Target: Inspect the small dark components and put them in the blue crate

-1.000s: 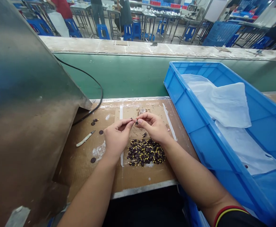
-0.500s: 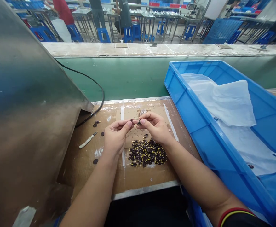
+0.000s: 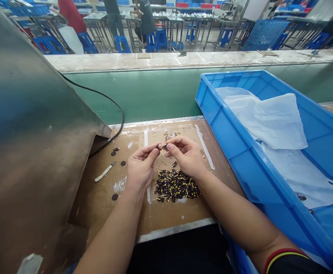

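Observation:
Over the cardboard my left hand (image 3: 141,163) is closed, thumb and forefinger pinching a small dark round piece (image 3: 158,146). Close against it, my right hand (image 3: 187,154) grips a small dark piece with a yellowish tip (image 3: 164,147). The two pieces meet or nearly meet between my fingertips; contact is too small to tell. Below my hands lies a pile of small dark pieces with yellow tips (image 3: 176,186). A white-handled knife (image 3: 105,172) rests left of my left hand, near a few dark discs (image 3: 123,163).
A big blue crate (image 3: 226,125) with white sheets (image 3: 280,118) stands on the right. At left rises a metal housing (image 3: 41,133), with a black cable (image 3: 118,104) beside it. A small clear container (image 3: 170,135) sits behind my hands. Beyond the green belt (image 3: 155,87), people work at tables.
My hands stay together at nearly the same spot. The yellowish tip of the piece in my right hand now shows between my fingertips. The whole view has shifted slightly.

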The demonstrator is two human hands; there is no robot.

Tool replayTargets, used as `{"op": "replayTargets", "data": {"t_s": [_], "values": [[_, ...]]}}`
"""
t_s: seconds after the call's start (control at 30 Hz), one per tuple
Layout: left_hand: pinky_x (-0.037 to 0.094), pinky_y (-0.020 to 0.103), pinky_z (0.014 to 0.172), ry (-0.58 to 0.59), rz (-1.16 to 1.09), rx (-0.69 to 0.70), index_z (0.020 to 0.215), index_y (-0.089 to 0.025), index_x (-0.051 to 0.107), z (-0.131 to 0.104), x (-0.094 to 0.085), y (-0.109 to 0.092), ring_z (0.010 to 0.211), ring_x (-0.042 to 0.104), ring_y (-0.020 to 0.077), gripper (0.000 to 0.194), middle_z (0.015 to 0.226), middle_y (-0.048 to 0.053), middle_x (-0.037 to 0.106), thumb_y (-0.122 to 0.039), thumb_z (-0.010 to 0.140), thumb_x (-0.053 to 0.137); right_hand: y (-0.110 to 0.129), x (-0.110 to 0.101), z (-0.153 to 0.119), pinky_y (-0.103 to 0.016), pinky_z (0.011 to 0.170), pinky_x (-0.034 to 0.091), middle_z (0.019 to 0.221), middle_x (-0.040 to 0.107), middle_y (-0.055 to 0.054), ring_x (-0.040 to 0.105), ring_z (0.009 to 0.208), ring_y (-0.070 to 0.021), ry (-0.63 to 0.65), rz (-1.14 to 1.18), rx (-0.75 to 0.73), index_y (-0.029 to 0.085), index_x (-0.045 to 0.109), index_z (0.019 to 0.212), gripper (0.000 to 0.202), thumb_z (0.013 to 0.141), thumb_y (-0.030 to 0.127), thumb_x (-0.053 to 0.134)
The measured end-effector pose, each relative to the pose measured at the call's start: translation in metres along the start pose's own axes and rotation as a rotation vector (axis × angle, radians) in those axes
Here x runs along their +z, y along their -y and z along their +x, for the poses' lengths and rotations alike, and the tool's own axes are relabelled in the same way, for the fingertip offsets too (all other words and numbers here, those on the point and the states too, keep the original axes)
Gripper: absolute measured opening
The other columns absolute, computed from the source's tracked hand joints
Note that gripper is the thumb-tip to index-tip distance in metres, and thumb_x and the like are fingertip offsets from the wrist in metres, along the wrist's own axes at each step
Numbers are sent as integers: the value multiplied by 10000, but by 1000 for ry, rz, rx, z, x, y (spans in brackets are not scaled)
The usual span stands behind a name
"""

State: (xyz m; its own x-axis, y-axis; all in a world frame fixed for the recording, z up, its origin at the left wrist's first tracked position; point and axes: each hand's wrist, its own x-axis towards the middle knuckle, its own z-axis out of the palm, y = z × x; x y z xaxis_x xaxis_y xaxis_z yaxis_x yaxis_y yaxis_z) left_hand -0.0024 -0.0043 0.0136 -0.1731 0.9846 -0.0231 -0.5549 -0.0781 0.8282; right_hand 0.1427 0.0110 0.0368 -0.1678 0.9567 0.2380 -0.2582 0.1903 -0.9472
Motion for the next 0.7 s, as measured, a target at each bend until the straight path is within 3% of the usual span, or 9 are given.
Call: {"op": "replayTargets", "data": {"t_s": [0.23,0.37,0.53,0.7], "values": [[554,307,987,-3,138,-11,893,-177,793,0,-4,2,978,725,170,237,1005,100,767,-266,702,902,-5,-3,-1,-330,833,620,939,753,-41,722,867,-156,17,-84,-16,212,694,946,177,882,371,739],[570,255,906,-38,104,-39,852,-164,790,2,-3,-1,884,725,139,257,927,88,770,-258,657,929,-8,-3,-2,-328,839,610,938,749,-36,717,880,-154,55,-92,-41,212,701,970,158,894,349,728],[570,173,826,-51,-102,-158,802,-177,784,3,-3,-7,802,708,86,305,879,38,767,-248,571,969,-5,-4,-2,-332,842,598,989,755,-34,712,915,-159,8,-170,-129,231,734,1045,167,891,297,738],[566,156,845,-39,-166,-149,805,-187,782,3,-6,-8,862,703,78,262,928,25,769,-243,614,952,-5,-1,-3,-352,829,616,1013,783,-34,734,914,-171,32,-238,-168,249,770,1036,153,894,294,733]]}}
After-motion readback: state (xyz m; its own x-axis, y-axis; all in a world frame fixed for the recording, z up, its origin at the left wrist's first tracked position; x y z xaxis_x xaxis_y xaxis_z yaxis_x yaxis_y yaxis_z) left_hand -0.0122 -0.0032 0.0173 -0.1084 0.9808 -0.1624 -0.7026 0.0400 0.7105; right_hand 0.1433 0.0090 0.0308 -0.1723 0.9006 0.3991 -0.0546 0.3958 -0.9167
